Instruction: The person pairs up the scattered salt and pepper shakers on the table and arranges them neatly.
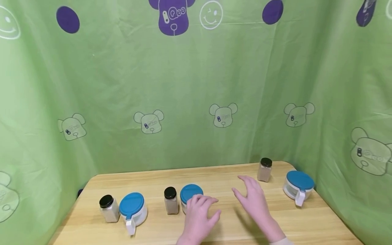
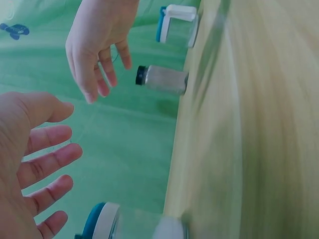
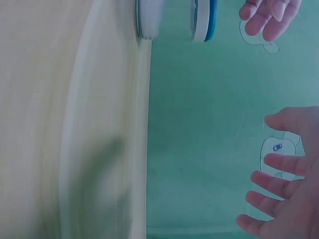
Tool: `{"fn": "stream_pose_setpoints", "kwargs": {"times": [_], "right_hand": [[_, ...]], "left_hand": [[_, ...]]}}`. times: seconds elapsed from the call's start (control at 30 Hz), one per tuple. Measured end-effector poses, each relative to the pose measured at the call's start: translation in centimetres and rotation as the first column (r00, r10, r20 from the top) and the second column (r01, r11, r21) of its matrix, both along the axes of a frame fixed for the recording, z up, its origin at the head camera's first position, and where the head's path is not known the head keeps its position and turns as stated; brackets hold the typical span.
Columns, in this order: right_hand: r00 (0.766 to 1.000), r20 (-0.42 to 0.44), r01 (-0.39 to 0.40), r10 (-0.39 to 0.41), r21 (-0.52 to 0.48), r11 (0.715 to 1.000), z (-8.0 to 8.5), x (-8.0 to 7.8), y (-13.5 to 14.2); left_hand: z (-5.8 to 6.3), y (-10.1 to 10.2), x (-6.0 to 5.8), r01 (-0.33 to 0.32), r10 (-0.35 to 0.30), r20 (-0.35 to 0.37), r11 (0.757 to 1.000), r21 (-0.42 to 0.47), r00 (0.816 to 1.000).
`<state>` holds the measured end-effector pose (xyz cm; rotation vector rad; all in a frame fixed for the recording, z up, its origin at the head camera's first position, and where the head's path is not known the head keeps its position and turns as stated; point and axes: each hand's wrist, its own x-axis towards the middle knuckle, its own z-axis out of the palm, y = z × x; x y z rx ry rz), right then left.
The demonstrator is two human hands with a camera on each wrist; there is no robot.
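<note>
Both hands hover over the table with their fingers spread and nothing in them. In the head view my left hand (image 1: 200,216) partly covers the middle blue-lidded jar (image 1: 190,192); the left wrist view shows a gap between that hand (image 2: 37,159) and the jar (image 2: 117,221). Just left of the jar stands a square black-capped spice bottle (image 1: 171,200). My right hand (image 1: 254,200) is nearest to another black-capped bottle (image 1: 264,169) at the back right, without touching it. To its right sits a blue-lidded jar with a white handle (image 1: 298,185).
On the left side of the table (image 1: 226,221) a black-capped bottle (image 1: 109,209) stands close beside a third blue-lidded jar (image 1: 133,209), its white handle facing the front. A green curtain (image 1: 190,146) printed with bears hangs behind and at both sides.
</note>
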<state>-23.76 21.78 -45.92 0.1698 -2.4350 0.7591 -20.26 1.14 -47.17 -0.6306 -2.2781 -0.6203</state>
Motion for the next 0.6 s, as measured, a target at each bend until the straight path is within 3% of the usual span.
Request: {"fn": "stream_pose_setpoints", "kwargs": {"times": [0.27,0.6], "right_hand": [[0.999,0.037,0.025,-0.024,-0.016,1.0,0.1,-0.2,1.3],[0.997,0.059,0.06,-0.058,-0.036,0.998,0.8,-0.4,3.6]], "left_hand": [[-0.5,1.3,-0.3,0.034,-0.034,-0.015,0.999,-0.036,0.999],[-0.1,3.0,-1.8,0.08,-0.083,-0.044,0.994,-0.068,0.996]]}}
